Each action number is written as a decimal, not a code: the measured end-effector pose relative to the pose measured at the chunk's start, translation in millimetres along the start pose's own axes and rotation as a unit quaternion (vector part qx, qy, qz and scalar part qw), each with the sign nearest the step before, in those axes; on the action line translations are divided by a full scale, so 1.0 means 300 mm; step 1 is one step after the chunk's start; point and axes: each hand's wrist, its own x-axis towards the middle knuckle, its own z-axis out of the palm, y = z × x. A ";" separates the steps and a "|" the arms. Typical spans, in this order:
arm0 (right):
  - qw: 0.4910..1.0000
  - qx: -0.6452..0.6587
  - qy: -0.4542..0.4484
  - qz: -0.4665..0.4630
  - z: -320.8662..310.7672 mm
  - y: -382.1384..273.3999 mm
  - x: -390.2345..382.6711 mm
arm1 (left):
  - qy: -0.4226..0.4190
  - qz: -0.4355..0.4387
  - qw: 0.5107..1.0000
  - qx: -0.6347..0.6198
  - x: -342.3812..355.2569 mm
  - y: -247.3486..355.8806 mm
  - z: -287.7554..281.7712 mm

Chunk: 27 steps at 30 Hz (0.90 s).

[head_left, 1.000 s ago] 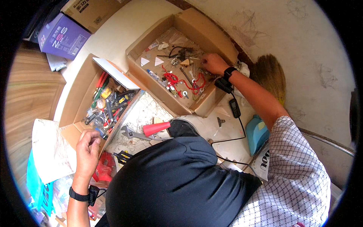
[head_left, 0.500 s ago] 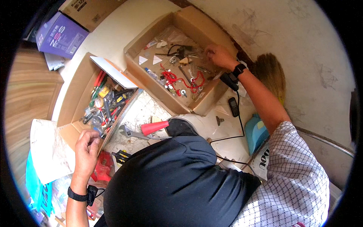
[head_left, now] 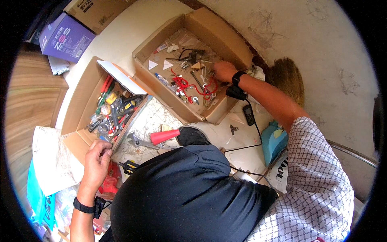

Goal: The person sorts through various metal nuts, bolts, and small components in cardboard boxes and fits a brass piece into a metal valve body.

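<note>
My right hand (head_left: 225, 72) is down inside the larger cardboard box (head_left: 159, 99), its fingers curled; what they pinch, if anything, is hidden. Close by lie a tangled red cord (head_left: 183, 83), thin metal pieces and a small tan wedge (head_left: 197, 65). White triangles (head_left: 167, 64), a small tube (head_left: 160, 48) and dark debris (head_left: 195, 53) lie further left in that box. At the near corner of the smaller cardboard box (head_left: 76, 109), my left hand (head_left: 98, 159) has its fingers bent together, their contents unclear. Several hand tools, including red-handled pliers (head_left: 106, 86), fill that box.
An adjustable wrench (head_left: 139, 141) and a red cone-shaped piece (head_left: 164, 136) lie before me. A black phone (head_left: 249, 115), a cable and a blue dustpan (head_left: 274, 141) are at right, near a broom (head_left: 288, 80). A purple box (head_left: 66, 38) stands far left.
My right hand has moved left and down, nearer the red cord and metal pieces. My left hand has shifted slightly right and down at the smaller box's corner.
</note>
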 end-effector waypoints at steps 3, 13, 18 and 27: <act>0.999 0.044 0.017 -0.006 0.001 0.065 0.024 | -0.002 -0.003 1.000 -0.001 0.011 0.010 -0.006; 0.996 -0.007 -0.084 -0.016 -0.045 0.137 -0.009 | -0.011 -0.015 1.000 -0.003 -0.004 -0.008 -0.007; 0.992 0.082 -0.093 0.035 -0.005 0.107 -0.008 | -0.015 -0.017 1.000 0.005 -0.006 0.003 -0.015; 0.979 0.152 -0.131 0.044 -0.080 0.064 -0.023 | -0.014 -0.023 1.000 0.015 -0.009 0.004 -0.018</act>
